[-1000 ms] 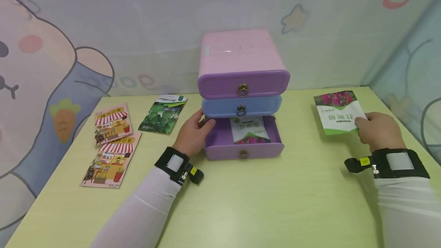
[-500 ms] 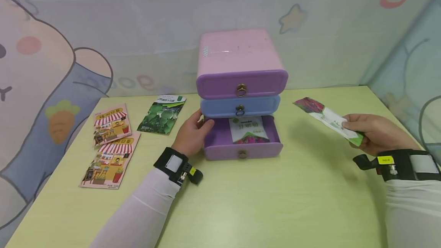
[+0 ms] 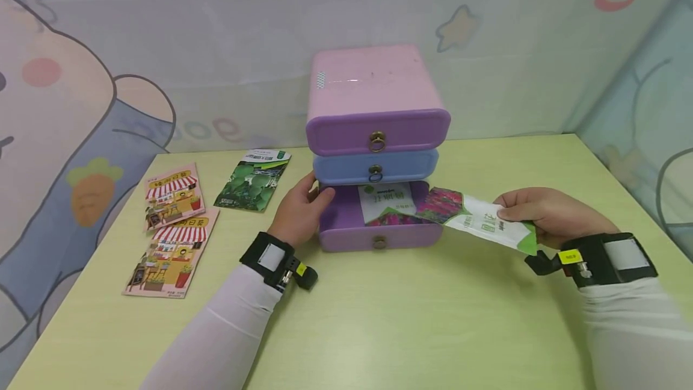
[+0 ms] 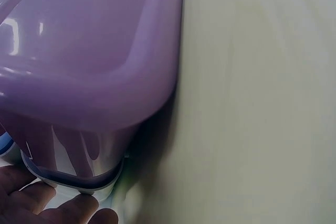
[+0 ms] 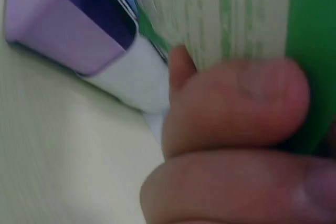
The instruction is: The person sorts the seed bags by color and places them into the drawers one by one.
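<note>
Had two pink packets (image 3: 173, 221) lying overlapped at the left of the table (image 3: 352, 318). Pinched the flower packet (image 3: 477, 219) by its green-edged near end in the right grip (image 3: 557, 215), with thumb on top; held it aslant above the table, with the flower-printed end over the right side of the open lilac drawer (image 3: 346, 238). Could not tell contact or clearance there. Rested the left grip (image 3: 296, 214), with relaxed fingers and no visible clasp, against the left side of the drawer cabinet (image 3: 376, 80). Had a matching packet (image 3: 384, 199) lying inside the drawer and, farther off at left, a green packet (image 3: 254, 179) flat on the table. Judged the step in hand as putting the flower packet into the drawer. Judged needful next: moving it leftward past the right wall, lowering it below the rim, then loosening the right grip.
</note>
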Tool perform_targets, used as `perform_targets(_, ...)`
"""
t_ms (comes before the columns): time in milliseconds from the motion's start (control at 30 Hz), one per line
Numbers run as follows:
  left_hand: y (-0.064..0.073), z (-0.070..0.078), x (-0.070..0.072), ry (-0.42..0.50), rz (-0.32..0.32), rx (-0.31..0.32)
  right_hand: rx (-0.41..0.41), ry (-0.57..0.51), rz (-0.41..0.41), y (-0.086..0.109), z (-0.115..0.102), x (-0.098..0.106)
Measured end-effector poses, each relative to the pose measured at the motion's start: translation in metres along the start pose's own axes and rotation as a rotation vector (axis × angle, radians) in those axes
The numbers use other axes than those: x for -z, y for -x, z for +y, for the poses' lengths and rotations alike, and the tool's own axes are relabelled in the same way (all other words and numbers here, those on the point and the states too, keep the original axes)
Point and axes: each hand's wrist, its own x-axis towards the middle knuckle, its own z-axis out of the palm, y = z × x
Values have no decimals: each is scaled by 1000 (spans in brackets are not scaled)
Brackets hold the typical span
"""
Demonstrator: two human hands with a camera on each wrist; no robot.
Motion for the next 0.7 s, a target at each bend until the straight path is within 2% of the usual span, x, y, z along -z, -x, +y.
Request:
perform_targets(167,0,0,0,7,-3,-10,-29,59,68,-12,-6,-17)
perform_targets(400,0,-1,0,2,-8,-4,-6,61,47,-24,-12,-36)
perform_targets(700,1,0,0,14,-13,-4,-31,35,157,-37,-14,-58)
